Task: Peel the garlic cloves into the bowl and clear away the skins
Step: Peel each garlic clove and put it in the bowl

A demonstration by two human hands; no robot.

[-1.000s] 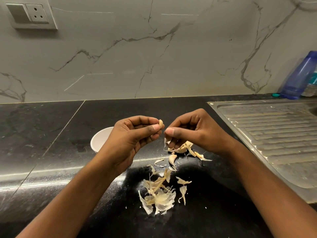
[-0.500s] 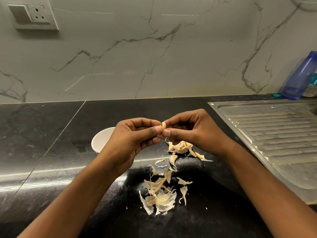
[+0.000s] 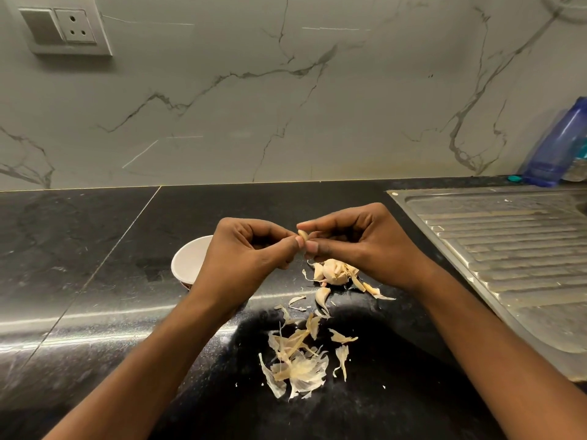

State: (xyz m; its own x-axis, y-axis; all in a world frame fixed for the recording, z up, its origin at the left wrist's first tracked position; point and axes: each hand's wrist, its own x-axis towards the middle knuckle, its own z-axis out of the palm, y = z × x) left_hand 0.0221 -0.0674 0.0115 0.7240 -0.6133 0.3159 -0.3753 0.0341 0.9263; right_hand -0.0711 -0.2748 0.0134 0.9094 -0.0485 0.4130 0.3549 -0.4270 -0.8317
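Garlic clove [image 3: 302, 235]: held in the air above the black countertop [image 3: 95, 281], between the two hands. Its long axis is near upright and leans slightly. The upper tip is free and points up toward the marble wall [image 3: 286, 106]; the lower end is hidden between the thumbs.

Left hand [image 3: 247, 258]: fingers curled, thumb and forefinger pinching the clove from the left.

Right hand [image 3: 359, 246]: fingers curled, thumb and forefinger tips pinching the same clove from the right. I cannot tell whether the thumb tips touch.

White bowl [image 3: 190, 263]: on the countertop behind the left hand, which covers its right side and lies between it and the clove.

Broken garlic bulb [image 3: 332, 271]: on the counter under the right hand. A loose clove [image 3: 322, 296] lies just in front of it, pointed end toward the person.

Pile of skins [image 3: 298, 366]: nearer the person, between the forearms.

Steel drainboard [image 3: 508, 249]: to the right, with a blue bottle [image 3: 559, 144] at the wall behind it.

Wall socket [image 3: 74, 27]: upper left.
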